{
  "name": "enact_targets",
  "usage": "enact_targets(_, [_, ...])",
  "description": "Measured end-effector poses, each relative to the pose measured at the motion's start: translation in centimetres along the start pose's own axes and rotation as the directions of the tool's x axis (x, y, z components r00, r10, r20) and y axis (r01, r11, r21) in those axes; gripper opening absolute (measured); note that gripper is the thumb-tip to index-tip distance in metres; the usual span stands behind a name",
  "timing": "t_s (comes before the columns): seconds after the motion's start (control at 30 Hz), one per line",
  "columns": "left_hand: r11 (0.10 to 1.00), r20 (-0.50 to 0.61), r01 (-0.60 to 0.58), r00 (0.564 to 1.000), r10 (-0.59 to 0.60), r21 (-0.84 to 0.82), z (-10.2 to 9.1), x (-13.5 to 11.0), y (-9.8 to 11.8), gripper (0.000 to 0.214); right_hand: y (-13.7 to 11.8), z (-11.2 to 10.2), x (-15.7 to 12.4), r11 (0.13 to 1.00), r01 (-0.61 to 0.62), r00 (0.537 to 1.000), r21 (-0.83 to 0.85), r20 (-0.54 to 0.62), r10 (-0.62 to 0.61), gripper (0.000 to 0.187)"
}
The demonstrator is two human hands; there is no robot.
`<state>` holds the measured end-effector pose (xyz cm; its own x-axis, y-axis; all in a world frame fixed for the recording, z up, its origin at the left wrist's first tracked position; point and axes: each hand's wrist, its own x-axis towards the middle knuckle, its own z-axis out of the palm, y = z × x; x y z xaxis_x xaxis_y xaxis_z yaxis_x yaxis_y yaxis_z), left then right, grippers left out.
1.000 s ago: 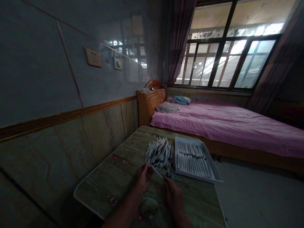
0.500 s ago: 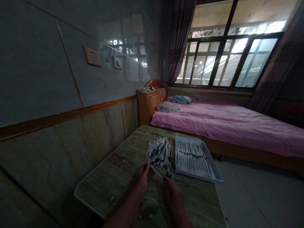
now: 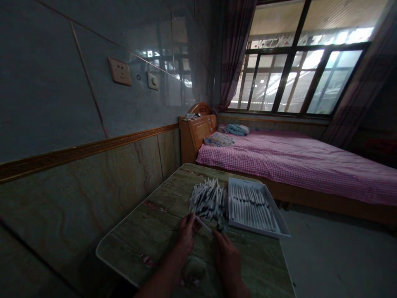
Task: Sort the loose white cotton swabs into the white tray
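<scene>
A thin white pen (image 3: pixel 204 224) slants between my two hands, just above the table. My left hand (image 3: pixel 187 232) pinches its upper left end, and my right hand (image 3: pixel 227 252) grips its lower right end. Just beyond my left hand lies a loose heap of white pens (image 3: pixel 208 198) with dark parts, pointing in mixed directions. To the right of the heap, a shallow white tray (image 3: pixel 283 225) holds several similar pens laid side by side in two rows. Small dark pieces (image 3: pixel 221 227) lie between the heap and the tray; their kind is too dim to make out.
Everything rests on a wood-patterned table (image 3: pixel 133 236) with a pale rim. A tiled wall (image 3: pixel 139 165) runs along the left. Behind the table stands a bed (image 3: pixel 263 161) with a pink checked cover, and a window (image 3: pixel 291 78) lies beyond. Tray's right side overhangs the table's edge.
The pen and both hands hold nearly the same pose. The view has shifted very slightly; the heap and the tray look unchanged.
</scene>
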<state>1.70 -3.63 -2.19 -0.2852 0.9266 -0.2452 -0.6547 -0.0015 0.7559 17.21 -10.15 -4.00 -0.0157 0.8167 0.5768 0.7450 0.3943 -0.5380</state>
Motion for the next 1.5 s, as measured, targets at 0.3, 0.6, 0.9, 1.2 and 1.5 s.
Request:
enact_targets(0.3, [1.0,0.039,-0.004,0.999,0.003,0.029,0.0,-0.1,-0.1,0.042,-0.2,0.1,0.1,0.999,-0.002,1.0,0.046,-0.024,0.003,0.037])
enact_targets(0.6, [0.981,0.093,-0.101,0.992,0.086,0.163,0.7,-1.1,0.6,0.05,0.0,0.0,-0.1,0.999,0.01,1.0,0.032,-0.02,-0.01,0.037])
enact_targets(0.9, [0.968,0.127,-0.164,0.982,0.141,0.19,1.1,-1.4,0.3,0.049,0.1,0.2,0.4,0.959,-0.214,0.976,0.188,0.067,0.205,0.051])
enact_targets(1.2, [0.966,0.158,-0.16,0.979,0.129,0.204,0.7,-1.2,0.4,0.049,-0.3,-0.5,0.7,0.923,-0.287,0.945,0.257,0.231,0.23,0.054])
enact_targets(1.5, [0.972,0.169,-0.124,0.981,0.091,0.198,0.2,-1.0,-0.1,0.057,-0.8,-1.2,1.0,0.882,-0.377,0.921,0.281,0.213,0.326,0.034])
